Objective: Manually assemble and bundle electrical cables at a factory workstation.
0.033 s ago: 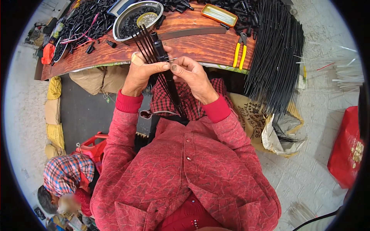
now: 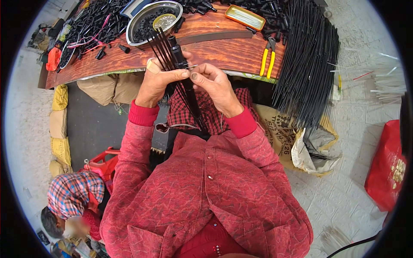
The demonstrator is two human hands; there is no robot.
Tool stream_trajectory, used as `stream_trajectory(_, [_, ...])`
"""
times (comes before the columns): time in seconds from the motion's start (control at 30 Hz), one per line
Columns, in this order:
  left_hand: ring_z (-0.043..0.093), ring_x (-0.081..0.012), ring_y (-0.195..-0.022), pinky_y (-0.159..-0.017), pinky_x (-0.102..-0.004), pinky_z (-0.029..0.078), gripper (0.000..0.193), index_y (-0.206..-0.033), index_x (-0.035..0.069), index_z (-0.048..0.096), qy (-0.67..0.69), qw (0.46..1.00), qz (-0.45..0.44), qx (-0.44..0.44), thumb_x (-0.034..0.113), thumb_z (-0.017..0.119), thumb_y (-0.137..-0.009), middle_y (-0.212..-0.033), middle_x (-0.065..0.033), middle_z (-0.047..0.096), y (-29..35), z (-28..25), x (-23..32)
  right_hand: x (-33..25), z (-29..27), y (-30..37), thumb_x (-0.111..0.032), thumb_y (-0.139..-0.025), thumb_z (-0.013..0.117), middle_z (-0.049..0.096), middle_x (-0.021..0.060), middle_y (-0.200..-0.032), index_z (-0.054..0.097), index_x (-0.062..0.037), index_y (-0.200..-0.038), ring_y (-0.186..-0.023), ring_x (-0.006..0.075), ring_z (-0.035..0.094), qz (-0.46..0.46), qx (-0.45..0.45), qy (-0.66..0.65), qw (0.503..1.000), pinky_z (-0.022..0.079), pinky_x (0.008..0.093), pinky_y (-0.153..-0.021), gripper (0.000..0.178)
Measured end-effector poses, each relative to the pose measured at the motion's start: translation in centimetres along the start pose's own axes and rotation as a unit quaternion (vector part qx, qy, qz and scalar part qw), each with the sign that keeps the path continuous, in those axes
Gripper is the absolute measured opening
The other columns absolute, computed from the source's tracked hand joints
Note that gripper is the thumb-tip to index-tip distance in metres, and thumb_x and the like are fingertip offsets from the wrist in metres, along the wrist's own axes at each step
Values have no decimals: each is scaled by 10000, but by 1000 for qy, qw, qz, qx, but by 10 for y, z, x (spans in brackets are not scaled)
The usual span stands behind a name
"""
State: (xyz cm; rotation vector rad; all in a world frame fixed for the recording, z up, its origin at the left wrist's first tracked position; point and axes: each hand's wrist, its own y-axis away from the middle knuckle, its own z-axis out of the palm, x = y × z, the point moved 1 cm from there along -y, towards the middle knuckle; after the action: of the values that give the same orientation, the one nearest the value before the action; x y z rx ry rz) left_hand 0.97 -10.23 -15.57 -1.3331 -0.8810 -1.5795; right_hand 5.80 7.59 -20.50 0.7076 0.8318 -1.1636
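Observation:
My left hand (image 2: 157,84) is closed round several thin black rods (image 2: 160,50) and a stepped black plastic tubular part (image 2: 176,53). The rods stick up past the fingers and run down toward my lap. A pale strip is wrapped round a finger of this hand. Close beside it, my right hand (image 2: 217,86) has its thumb and forefinger pinched on a thin, silvery metal pin (image 2: 192,66) against the lower end of the plastic part. Where the pin meets the part is too small to make out.
On the wooden table (image 2: 211,51) are a metal bowl (image 2: 131,32) of small black parts, a yellow-rimmed tin (image 2: 245,18), yellow-handled pliers (image 2: 267,60) and a dark strip (image 2: 217,37). A big bundle of black rods (image 2: 305,64) hangs off its right side. Another person (image 2: 75,195) bends low at the left.

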Motion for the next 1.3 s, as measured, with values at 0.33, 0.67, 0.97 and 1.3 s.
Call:
stream_trajectory(0.33, [668,-114,-907,-832,-263,538,357,-1105,6,686,0,1000,-6,-4,19,813,-772,-1011,-33,707,0,5,-4,-28,10,2,-23,-969,626,677,81,-1083,607,16,-1134,-940,103,661,-116,77,230,963,553,235,-838,171])
stream_trajectory(0.67, [643,-94,-890,-803,-254,533,327,-1101,8,676,-26,999,17,-3,18,804,-800,-981,-17,692,3,10,-5,-25,17,6,-77,-880,746,691,46,-886,682,13,-979,-762,71,629,-145,124,280,941,515,230,-693,148])
stream_trajectory(0.97, [659,-102,-886,-809,-257,542,328,-1111,4,676,-38,999,14,-2,5,793,-805,-984,-27,703,5,11,-5,-43,23,11,-119,-945,692,707,51,-843,685,33,-1013,-719,75,632,-69,134,308,939,525,218,-671,167])
stream_trajectory(1.3, [673,-107,-877,-800,-256,541,341,-1118,6,673,-28,999,-15,-23,9,795,-800,-949,-30,711,4,7,-4,-52,11,9,-96,-958,665,721,81,-862,683,43,-1030,-746,97,657,-29,40,200,979,528,219,-685,158])
